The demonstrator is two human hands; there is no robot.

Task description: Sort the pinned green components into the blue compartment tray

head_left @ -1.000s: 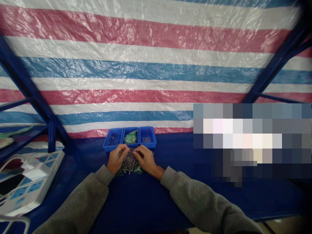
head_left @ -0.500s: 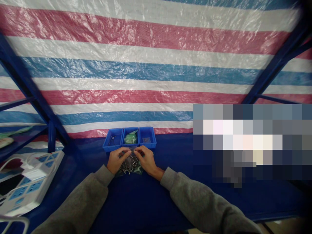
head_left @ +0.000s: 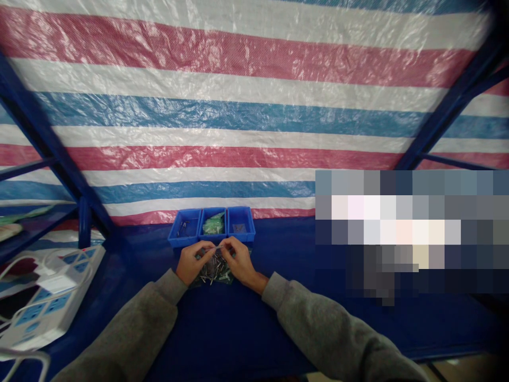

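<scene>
While the left hand (head_left: 191,262) and the right hand (head_left: 237,261) meet near the middle of the blue-covered desk (head_left: 302,318), one thin metal pin (head_left: 218,247) lies crosswise between their fingertips, its long axis running left to right. Both hands look closed in a pinch on it, neither clearly nearer, and the fingers hide part of it. Just below them lies one clear plastic bag (head_left: 214,271) holding a heap of similar pins, too many and too tangled to count. Toward the far edge stand three blue bins (head_left: 212,239) side by side, the middle one holding a green packet (head_left: 212,224). One white power strip (head_left: 59,284) lies by the left edge.
</scene>
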